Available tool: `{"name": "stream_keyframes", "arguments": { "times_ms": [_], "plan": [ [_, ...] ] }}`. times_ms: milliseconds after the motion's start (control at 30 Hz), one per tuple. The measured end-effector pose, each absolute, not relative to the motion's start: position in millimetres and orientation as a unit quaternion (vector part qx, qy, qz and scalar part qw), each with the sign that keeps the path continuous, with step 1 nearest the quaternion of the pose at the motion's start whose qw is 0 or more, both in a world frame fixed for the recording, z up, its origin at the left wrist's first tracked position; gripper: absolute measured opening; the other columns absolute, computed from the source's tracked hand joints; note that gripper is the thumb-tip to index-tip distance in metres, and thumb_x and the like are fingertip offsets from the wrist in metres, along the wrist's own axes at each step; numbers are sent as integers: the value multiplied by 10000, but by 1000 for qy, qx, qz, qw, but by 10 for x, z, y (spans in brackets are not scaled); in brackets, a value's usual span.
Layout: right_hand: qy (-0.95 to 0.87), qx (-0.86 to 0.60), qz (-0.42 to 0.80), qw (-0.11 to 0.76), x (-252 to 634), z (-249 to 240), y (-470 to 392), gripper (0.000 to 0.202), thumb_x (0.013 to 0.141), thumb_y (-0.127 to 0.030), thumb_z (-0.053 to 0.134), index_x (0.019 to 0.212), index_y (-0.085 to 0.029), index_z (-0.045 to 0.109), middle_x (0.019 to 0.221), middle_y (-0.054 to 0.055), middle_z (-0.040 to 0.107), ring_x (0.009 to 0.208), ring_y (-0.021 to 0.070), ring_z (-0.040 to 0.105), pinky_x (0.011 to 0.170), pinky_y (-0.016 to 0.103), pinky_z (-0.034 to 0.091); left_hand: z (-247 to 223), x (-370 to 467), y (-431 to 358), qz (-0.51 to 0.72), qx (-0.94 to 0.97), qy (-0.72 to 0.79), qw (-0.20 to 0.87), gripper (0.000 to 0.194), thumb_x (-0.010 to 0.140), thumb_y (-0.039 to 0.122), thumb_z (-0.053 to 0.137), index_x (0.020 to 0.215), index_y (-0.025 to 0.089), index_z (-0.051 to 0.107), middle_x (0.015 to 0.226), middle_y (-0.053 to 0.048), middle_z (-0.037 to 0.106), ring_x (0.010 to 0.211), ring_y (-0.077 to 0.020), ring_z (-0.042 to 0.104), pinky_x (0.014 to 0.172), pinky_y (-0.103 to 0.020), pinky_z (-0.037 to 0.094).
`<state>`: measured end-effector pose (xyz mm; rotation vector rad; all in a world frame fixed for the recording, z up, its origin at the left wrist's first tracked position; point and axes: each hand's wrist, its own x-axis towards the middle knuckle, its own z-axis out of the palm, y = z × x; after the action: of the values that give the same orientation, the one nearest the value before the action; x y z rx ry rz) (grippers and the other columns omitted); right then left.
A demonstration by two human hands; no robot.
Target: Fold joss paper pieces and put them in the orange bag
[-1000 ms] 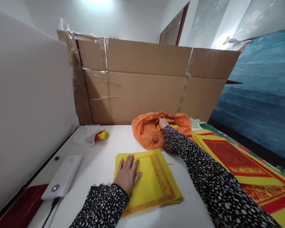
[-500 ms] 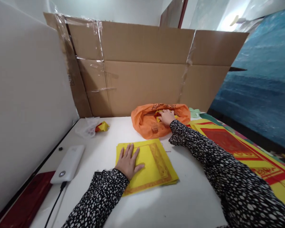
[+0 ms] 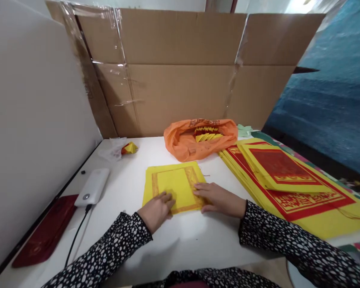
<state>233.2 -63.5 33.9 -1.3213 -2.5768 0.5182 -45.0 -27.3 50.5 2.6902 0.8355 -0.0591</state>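
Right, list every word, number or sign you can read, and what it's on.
Nothing readable for certain.
Bag: dark characters, too blurred.
Power bank: round display, too small.
Cardboard: dark mark near left edge, blurred.
Right-hand sheets: red patterns; cannot tell whether they include writing.
Middle sheets: border print, no legible text.

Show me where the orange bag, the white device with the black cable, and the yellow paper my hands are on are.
Orange bag (image 3: 184,149), head view: its front wall.
White device (image 3: 93,186), head view: its top face.
Yellow paper (image 3: 172,182), head view: middle of its top sheet.
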Motion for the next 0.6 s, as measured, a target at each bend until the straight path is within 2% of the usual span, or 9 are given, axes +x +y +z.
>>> {"name": "stream_keyframes", "arguments": {
  "times_ms": [100,267,333,433,600],
  "plan": [
    [-876,-446,155,93,2346,310,-631,540,791,-430,742,1253,-183,610,1360,148,566,1290,310,488,1005,424,410,536,-467,-263,-4,943,287,168,185,840,83,566,987,166,642,1060,-79,647,1115,-232,594,1030,-364,454],
    [-885,-432,131,111,2349,327,-629,333,858,-373,685,1155,-225,656,1253,93,650,1183,269,579,947,395,425,580,-492,-291,7,948,279,156,162,913,137,502,905,168,661,1024,-72,657,1023,-216,625,912,-335,513],
    [-890,-424,121,116,2338,328,-641,379,829,-400,711,1156,-218,651,1274,97,636,1176,274,578,931,401,426,587,-502,-307,12,950,273,150,111,892,181,564,940,173,664,1043,-70,658,1011,-217,630,902,-330,515],
    [-892,-422,105,119,2316,309,-655,474,778,-420,751,1184,-209,628,1318,107,602,1198,289,551,936,424,413,566,-525,-310,22,948,280,149,145,862,173,603,992,176,667,1071,-69,657,1008,-218,635,891,-324,519],
    [-893,-421,102,122,2300,319,-658,397,797,-391,742,1135,-209,642,1272,97,632,1168,269,566,939,414,403,539,-566,-281,15,939,297,172,176,859,132,597,1006,183,681,1085,-64,661,988,-205,648,879,-307,526]
  ]
}}
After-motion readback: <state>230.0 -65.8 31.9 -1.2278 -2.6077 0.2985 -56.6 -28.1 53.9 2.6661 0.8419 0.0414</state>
